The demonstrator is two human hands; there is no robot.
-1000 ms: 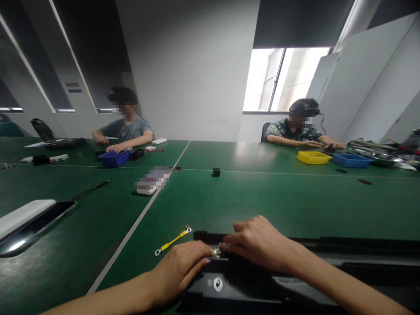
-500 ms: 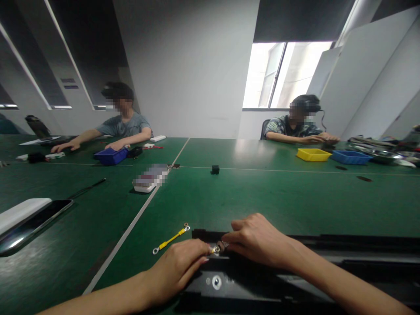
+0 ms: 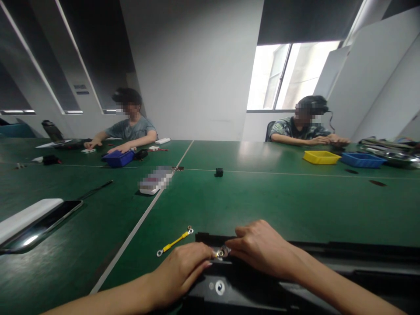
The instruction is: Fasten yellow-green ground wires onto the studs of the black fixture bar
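My left hand (image 3: pixel 185 264) is closed in a pinch at a ring terminal (image 3: pixel 221 253), with a bit of yellow showing between the fingertips. Opposite it, my right hand (image 3: pixel 262 247) has its thumb and fingers pressed together on a small metal piece (image 3: pixel 225 250) against the ring; its exact kind is hard to make out. Both hands rest over the left end of a long black housing (image 3: pixel 256 286). A round metal fitting (image 3: pixel 219 287) shows on the housing below the fingers. Left of it lies a yellow cable with ring terminals (image 3: pixel 175 241).
Phone (image 3: pixel 49 227) and white box (image 3: pixel 29 214) lie at left. A white device (image 3: pixel 154 181) and small black block (image 3: pixel 219 172) stand farther off. Two people sit across the green table (image 3: pixel 278 197), near blue (image 3: pixel 118 159), yellow (image 3: pixel 321 157) and light-blue trays (image 3: pixel 362 160).
The view has shifted slightly, so things sit a little farther right and lower. My hands keep the same hold. The left co-worker's outstretched hand has drawn in toward the blue tray.
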